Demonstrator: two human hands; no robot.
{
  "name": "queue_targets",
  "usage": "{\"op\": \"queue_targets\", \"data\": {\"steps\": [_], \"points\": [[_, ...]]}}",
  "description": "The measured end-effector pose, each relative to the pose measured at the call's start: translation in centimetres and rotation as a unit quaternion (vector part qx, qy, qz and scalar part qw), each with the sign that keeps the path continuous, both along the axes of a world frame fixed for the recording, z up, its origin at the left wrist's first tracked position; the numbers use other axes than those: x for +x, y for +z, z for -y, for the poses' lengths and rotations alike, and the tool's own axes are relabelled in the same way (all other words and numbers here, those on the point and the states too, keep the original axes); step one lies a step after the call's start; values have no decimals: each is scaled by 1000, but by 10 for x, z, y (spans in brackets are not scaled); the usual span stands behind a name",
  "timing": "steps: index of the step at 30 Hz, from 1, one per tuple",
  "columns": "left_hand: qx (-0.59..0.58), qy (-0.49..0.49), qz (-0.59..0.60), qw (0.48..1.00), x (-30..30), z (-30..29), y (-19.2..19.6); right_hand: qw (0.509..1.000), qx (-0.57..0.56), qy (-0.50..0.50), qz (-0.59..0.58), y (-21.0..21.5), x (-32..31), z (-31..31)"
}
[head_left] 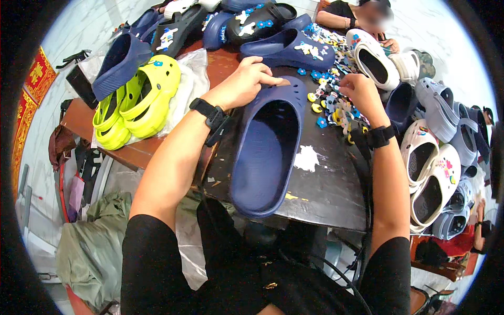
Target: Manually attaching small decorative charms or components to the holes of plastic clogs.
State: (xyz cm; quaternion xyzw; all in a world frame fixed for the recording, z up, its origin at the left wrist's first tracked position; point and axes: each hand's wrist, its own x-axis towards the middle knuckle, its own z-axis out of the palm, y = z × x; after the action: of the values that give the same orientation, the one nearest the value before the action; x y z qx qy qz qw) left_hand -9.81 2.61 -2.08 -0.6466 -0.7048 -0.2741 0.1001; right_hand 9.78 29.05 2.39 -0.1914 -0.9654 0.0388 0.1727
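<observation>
A smooth navy moulded clog (295, 113), rounded, with round toe holes and a textured footbed, sits on the scuffed black tabletop (336, 186), heel toward the person. The left hand (254, 79) is on its toe, 1 digit pressing; I cannot tell whether it is clamped. The right hand (362, 93) bends its fingers together at a heap of small, flat, multicoloured charms (332, 107), too many to count; any grip is unclear. Leftward are 2 glossy lime-green clogs (157, 86).
</observation>
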Motion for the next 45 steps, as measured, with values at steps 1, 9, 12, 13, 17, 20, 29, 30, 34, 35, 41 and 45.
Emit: {"op": "queue_targets", "data": {"steps": [1, 9, 12, 13, 17, 20, 29, 30, 34, 35, 41, 45], "points": [[-1, 2, 19, 1000, 1, 0, 0, 996, -78, 51, -14, 3, -3, 8], [-11, 20, -75, 997, 0, -1, -1, 934, -269, 230, 55, 8, -15, 65], [-16, 9, -93, 996, 4, -5, 5, 940, -205, 273, 4, -2, -15, 61], [-21, 0, -94, 995, 4, -6, 7, 943, -197, 268, 9, 0, -14, 63], [-37, -17, -119, 992, 5, -9, 12, 950, -150, 272, -10, -4, -17, 67], [-60, -11, -131, 989, 3, -11, 14, 953, -121, 277, -26, -7, -19, 68], [-5, 10, -124, 992, 8, 1, 8, 953, -108, 281, -42, -8, -17, 68], [-5, 9, -124, 992, 7, 2, 7, 951, -123, 281, -40, -7, -15, 67], [20, 14, -83, 996, 0, 10, 4, 949, -178, 259, -17, 13, -12, 62], [39, 9, -76, 996, 0, 8, 4, 963, -146, 226, -25, 18, -9, 53], [47, -1, -47, 998, -2, 9, 4, 979, -108, 107, -134, 26, 7, 17], [-43, 19, -17, 999, -2, 13, 8, 987, -123, 61, -84, 25, 11, 11]]}}
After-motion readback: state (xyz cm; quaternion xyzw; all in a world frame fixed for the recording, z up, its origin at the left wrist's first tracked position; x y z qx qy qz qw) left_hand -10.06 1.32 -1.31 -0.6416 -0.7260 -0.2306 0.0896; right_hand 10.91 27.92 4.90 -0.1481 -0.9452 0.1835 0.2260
